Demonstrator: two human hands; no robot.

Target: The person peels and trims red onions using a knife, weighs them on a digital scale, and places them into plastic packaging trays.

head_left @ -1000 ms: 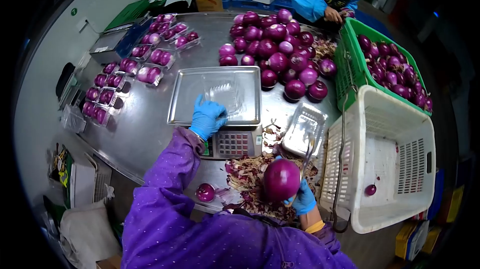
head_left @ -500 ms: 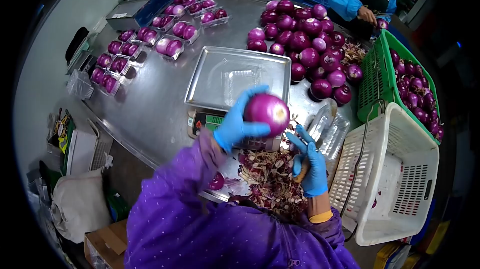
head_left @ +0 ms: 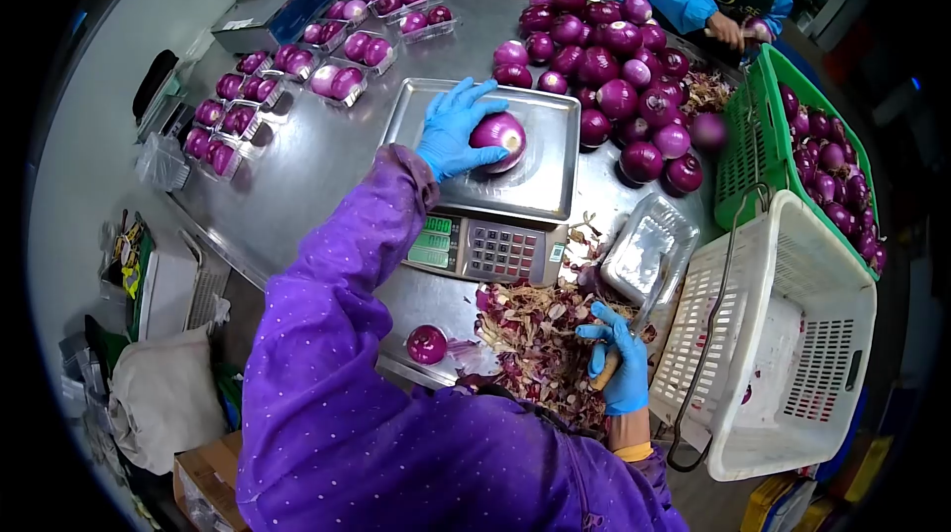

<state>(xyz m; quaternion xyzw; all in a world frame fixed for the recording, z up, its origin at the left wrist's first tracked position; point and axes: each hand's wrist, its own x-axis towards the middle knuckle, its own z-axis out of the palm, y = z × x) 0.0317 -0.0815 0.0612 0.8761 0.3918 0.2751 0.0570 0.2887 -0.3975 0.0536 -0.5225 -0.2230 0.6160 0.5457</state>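
Note:
My left hand (head_left: 454, 133), in a blue glove, grips a large peeled red onion (head_left: 503, 139) from its left side over the steel pan (head_left: 540, 190) of a digital scale (head_left: 485, 247). A clear plastic tray seems to lie under that onion, mostly hidden. Low on the right, my right hand (head_left: 624, 369), also gloved, is closed around the wooden handle of a knife (head_left: 606, 371), with some fingers stretched out. Beneath and beside it lies a heap of onion skins (head_left: 535, 354). One small red onion (head_left: 426, 344) rests left of the heap.
Clear plastic trays (head_left: 649, 250) sit right of the scale. A pile of red onions (head_left: 614, 86) is behind; packed onion trays (head_left: 337, 82) stand at left. A white basket (head_left: 723, 413) and a green crate (head_left: 743, 146) line the right. A co-worker's hand (head_left: 728, 31) is at the back.
My left hand has carried the onion forward and left onto the scale pan, uncovering the keypad and display. My right hand has moved slightly down, still around the knife.

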